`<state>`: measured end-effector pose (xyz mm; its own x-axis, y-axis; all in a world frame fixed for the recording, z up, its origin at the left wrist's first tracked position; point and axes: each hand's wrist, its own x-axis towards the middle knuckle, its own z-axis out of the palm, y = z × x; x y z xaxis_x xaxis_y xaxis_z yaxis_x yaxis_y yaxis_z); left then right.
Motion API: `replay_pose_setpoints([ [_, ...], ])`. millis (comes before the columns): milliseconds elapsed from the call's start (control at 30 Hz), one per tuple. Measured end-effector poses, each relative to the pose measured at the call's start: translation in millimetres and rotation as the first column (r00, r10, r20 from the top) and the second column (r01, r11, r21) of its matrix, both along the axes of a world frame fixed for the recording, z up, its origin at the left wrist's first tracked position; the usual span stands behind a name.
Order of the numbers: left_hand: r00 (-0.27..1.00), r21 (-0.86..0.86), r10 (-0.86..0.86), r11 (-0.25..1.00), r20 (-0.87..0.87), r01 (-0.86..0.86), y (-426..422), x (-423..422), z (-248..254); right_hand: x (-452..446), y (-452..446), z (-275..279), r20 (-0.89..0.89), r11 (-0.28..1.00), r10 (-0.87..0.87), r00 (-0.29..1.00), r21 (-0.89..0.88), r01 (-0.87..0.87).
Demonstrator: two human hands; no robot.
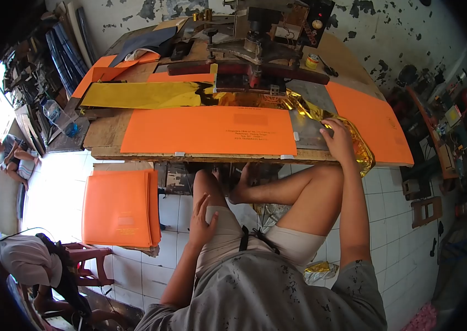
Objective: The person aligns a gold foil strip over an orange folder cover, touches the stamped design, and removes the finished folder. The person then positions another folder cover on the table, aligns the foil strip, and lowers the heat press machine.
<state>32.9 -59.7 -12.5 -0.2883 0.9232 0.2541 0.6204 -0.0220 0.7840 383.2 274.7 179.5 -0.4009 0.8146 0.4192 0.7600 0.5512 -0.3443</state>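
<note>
Behind the bench [101,152], a wall [393,33] is shedding paint. An orange sheet [189,128] is lying before the press [251,52]. Your right hand [338,139] is curling beside gold foil [362,150]; whether it is pinching any, I cannot tell. Your left hand [203,223] is spreading its fingers near your thigh [221,231].

Patchy wall [404,41], red stool [91,254]

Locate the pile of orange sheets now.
In the head view, the orange pile lies on the person's left, by the near edge of the table, left of the left hand.
</note>
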Motion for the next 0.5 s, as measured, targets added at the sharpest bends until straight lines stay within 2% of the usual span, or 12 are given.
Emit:
replay_pose_setpoints([
  [200,1.000,0.038,-0.001,0.999,0.020,0.000,4.0,3.3,25.7,15.4,-27.4,33.9,-0.044,0.999,-0.007,0.999,-0.036,0.005],
  [233,0.999,0.034,-0.018,0.999,0.037,0.017,6.0,5.4,31.7,18.7,-31.5,38.7,-0.045,1.000,0.021,0.999,-0.014,-0.021],
  [333,0.994,0.054,-0.078,0.996,0.082,0.074,16.4,14.6,51.5,17.0,-54.8,60.5,-0.116,0.984,-0.045,0.992,-0.177,0.023],
  [433,0.976,0.100,-0.172,0.982,0.136,0.159,30.8,26.5,70.8,23.3,-69.0,70.6,-0.097,0.971,-0.064,0.993,-0.238,0.039],
  [500,0.945,0.103,-0.250,0.967,0.213,0.233,41.8,35.3,85.0,33.7,-76.5,74.8,-0.066,0.982,0.011,0.998,-0.188,-0.023],
])
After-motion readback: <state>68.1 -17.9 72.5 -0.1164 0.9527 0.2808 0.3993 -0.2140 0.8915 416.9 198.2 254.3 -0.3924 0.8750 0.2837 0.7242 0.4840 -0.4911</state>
